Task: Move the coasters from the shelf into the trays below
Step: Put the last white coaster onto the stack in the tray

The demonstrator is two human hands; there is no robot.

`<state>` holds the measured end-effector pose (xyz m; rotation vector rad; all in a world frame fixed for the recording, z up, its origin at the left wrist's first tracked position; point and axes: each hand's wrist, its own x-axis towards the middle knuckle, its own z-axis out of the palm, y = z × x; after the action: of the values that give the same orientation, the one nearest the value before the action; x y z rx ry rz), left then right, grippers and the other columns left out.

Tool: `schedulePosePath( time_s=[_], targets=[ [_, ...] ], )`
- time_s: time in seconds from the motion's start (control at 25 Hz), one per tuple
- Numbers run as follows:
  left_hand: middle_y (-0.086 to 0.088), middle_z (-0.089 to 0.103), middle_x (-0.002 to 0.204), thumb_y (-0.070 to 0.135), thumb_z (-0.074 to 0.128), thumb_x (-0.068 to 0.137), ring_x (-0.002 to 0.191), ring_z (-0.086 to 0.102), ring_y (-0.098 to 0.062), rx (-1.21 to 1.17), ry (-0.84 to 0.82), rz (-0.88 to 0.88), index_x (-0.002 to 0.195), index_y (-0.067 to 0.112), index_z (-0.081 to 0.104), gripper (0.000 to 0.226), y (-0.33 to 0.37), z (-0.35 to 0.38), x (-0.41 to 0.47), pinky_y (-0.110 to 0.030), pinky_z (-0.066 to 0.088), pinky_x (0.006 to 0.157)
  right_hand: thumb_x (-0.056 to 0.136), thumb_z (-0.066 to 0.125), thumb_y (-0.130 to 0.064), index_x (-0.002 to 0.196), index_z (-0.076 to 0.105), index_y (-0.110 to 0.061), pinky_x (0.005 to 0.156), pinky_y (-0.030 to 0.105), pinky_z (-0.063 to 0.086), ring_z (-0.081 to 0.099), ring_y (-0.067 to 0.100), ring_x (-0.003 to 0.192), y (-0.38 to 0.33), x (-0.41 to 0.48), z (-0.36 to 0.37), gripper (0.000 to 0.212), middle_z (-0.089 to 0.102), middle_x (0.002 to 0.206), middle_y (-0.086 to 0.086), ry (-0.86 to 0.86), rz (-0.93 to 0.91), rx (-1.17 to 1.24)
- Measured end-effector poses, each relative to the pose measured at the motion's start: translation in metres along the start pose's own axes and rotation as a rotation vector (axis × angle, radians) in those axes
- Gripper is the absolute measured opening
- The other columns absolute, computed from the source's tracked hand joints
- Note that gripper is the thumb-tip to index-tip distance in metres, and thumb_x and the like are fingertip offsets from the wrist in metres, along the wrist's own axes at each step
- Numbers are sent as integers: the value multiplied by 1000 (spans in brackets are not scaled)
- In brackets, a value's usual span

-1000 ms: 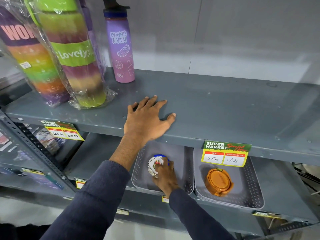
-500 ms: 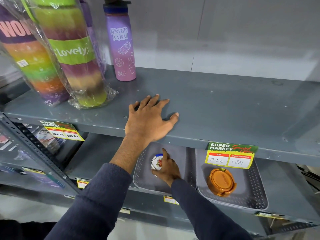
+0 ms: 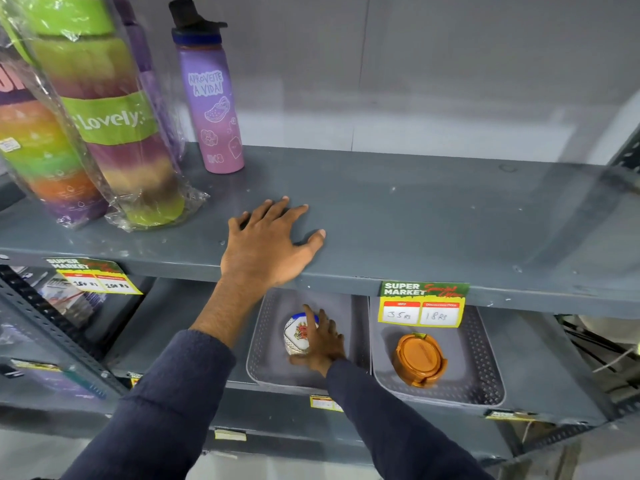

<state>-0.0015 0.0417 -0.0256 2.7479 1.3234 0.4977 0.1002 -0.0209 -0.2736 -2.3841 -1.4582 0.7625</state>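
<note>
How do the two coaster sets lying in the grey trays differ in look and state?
The white patterned coaster set has a blue rim and a red motif; the orange coaster set is plain. The right hand touches the white one; the orange one lies untouched. White is in the left tray, orange in the right tray. Both are roundish.

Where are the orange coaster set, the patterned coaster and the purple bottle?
orange coaster set (image 3: 418, 356): head view, middle of its top face.
patterned coaster (image 3: 297, 336): head view, its white decorated face.
purple bottle (image 3: 213, 112): head view, its printed body.

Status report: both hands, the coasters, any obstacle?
Left hand flat on upper shelf, empty. Right hand on patterned coaster in left tray. Orange coaster set in right tray. Nothing in the way.
</note>
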Motion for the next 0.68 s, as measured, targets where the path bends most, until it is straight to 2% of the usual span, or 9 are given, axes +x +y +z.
schedulePosePath(
  time_s=[0.08,0.16,0.24,0.28,0.36,0.44,0.56,0.68],
  targets=[
    [11,26,163,79,23,81,150,18,-12,-14,-1,1,148,44,35,77,0,0,0,-45,14,116,77,80,-56,162,5,-29,121,54,29,19,34,156,15,-13,-21,116,11,171,7,94,-24,76],
    [12,27,162,79,24,81,150,19,-12,-24,6,-6,148,44,36,77,-2,0,1,-45,14,116,81,73,-64,159,22,-22,119,46,32,31,30,151,45,-29,-49,101,30,165,7,258,-27,77],
    [11,29,162,79,25,80,149,21,-12,-28,15,-4,147,43,38,77,-2,1,1,-45,14,116,84,71,-63,148,39,-20,114,42,36,43,32,142,87,-47,-76,84,47,153,7,352,40,63],
    [11,29,162,79,26,81,149,21,-12,-30,22,1,147,43,38,77,-2,3,1,-46,14,115,83,74,-61,147,40,-20,113,42,36,44,33,141,110,-56,-88,84,49,152,7,330,104,28],
    [10,31,161,79,27,81,149,23,-13,-30,39,8,146,43,39,76,-2,4,1,-46,15,115,77,81,-58,153,31,-20,116,46,33,38,33,145,148,-72,-103,99,44,156,6,153,233,-134],
    [10,31,161,79,28,82,149,23,-14,-31,39,8,146,43,40,74,-1,5,1,-46,15,115,72,87,-52,158,22,-20,121,50,29,35,33,149,169,-84,-108,113,38,160,5,5,300,-155],
    [10,31,161,78,29,83,149,22,-14,-30,33,14,146,43,39,73,0,4,1,-46,15,115,69,92,-46,161,18,-20,123,50,30,33,32,152,174,-82,-111,121,29,165,4,-77,259,-96],
    [11,30,162,77,30,84,149,21,-13,-34,26,14,147,43,38,72,1,2,0,-45,15,115,66,96,-38,158,26,-14,120,42,38,39,30,148,167,-74,-117,118,36,160,7,-215,235,-231]
  ],
)
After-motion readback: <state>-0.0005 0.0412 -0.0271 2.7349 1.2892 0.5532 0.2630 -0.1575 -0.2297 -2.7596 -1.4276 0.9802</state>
